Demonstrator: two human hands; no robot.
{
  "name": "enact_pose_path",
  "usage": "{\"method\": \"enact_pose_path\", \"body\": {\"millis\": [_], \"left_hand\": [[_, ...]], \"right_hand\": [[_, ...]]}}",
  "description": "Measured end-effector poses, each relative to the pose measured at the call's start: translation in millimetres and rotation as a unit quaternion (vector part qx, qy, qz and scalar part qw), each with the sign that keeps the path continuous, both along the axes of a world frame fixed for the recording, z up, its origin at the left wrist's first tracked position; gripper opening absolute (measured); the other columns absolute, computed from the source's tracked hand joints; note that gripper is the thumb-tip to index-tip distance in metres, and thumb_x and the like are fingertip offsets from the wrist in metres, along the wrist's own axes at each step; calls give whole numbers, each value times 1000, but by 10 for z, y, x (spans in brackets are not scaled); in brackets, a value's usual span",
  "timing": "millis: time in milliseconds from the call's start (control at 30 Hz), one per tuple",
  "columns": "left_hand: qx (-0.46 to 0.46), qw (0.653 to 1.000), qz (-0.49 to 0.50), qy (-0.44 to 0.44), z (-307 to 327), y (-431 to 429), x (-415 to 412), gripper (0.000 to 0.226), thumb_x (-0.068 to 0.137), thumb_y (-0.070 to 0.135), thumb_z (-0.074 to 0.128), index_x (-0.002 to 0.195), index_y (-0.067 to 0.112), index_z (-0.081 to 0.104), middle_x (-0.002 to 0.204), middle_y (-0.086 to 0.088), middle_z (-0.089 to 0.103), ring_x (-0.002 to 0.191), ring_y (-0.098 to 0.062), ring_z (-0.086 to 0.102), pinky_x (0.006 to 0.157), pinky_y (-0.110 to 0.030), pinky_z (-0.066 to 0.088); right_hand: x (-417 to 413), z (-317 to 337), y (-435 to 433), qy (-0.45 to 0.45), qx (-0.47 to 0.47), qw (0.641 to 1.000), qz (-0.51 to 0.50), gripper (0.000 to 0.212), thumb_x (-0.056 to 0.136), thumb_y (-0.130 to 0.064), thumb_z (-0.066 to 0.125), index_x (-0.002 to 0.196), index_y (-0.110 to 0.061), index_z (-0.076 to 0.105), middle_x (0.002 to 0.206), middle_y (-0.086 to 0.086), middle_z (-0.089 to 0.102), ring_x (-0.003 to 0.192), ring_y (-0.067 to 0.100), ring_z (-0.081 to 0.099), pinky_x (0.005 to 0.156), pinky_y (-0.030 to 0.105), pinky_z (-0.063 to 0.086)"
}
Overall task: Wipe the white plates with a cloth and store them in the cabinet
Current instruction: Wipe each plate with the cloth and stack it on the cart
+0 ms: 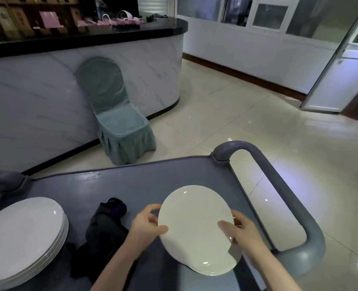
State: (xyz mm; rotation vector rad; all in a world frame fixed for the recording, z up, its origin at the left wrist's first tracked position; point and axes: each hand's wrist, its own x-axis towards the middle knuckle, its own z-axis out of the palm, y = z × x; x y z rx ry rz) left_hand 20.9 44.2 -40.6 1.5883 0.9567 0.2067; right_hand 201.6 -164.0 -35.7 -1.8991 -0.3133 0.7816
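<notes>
I hold a white plate by its two sides over the grey cart top. My left hand grips its left rim, thumb on the upper face. My right hand grips the right rim the same way. Under this plate, at its near edge, more white plates show as a stack. A taller stack of larger white plates stands at the cart's left. A dark cloth lies crumpled between that stack and my left hand.
The cart has a thick grey handle looping on the right. Beyond it stand a chair in a grey-green cover, a curved marble-look counter and shiny floor tiles. A glass door stands open at the far right.
</notes>
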Motion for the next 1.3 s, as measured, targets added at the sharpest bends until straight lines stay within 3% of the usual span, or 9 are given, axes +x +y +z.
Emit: {"method": "enact_pose_path", "body": {"millis": [167,300,467,567,667,833,967,1167,1300], "left_hand": [[-47,994,66,-71,146,182,-386,29,85,2,67,110,17,71,65,-4,56,70,-21,64,84,-45,58],[-49,988,120,-87,172,389,-682,21,93,3,59,104,15,73,79,-12,74,72,-22,70,67,-32,59],[254,941,213,66,-112,767,-1048,32,79,22,79,109,16,70,92,-1,61,91,-22,61,87,-35,49],[188,953,169,168,-297,882,-1128,62,73,49,78,121,13,62,112,-7,57,108,-25,55,91,-31,43],[136,964,94,208,-417,958,-1138,44,81,41,71,115,15,65,115,-4,67,105,-19,60,83,-24,41],[-27,983,180,-21,-107,1060,-1180,9,85,8,56,84,12,64,80,-7,65,78,-21,57,71,-36,46],[-25,985,62,-162,398,972,-1171,17,64,13,49,77,13,59,78,-4,60,75,-14,55,71,-27,42],[-22,969,-244,-37,500,768,-1151,7,76,33,66,83,30,67,106,15,70,99,-2,66,88,-20,50],[226,971,-8,-74,272,753,-1165,11,86,21,71,96,25,70,100,9,71,95,-2,64,90,-30,50]], "right_hand": [[-349,-79,505,120,117,984,-60,21,98,-24,58,118,-31,60,108,-2,74,98,23,72,79,41,58],[-573,-182,822,96,96,985,-103,20,100,-30,53,117,-28,64,112,-2,72,101,25,70,94,51,54],[-693,-188,1001,95,58,988,-105,26,96,-35,57,105,-16,72,102,5,77,94,29,73,91,53,56],[-756,-197,1063,90,44,988,-116,31,95,-38,61,91,-10,74,94,12,77,89,36,73,88,54,56],[-822,-194,1122,81,31,990,-108,34,95,-40,61,89,-9,74,89,8,78,86,33,74,85,51,58],[-922,-181,1254,75,27,991,-105,31,95,-38,61,89,-11,74,86,7,77,81,29,73,75,41,59],[-1024,-207,1349,75,18,993,-91,44,95,-39,60,89,3,69,75,6,71,67,24,66,64,31,52],[-1076,-144,1492,108,38,986,-119,48,95,-39,61,83,8,62,77,11,64,68,26,59,65,33,48],[-1074,-11,1509,117,71,983,-123,36,96,-40,61,87,-7,72,84,10,75,81,31,70,72,36,56]]}}
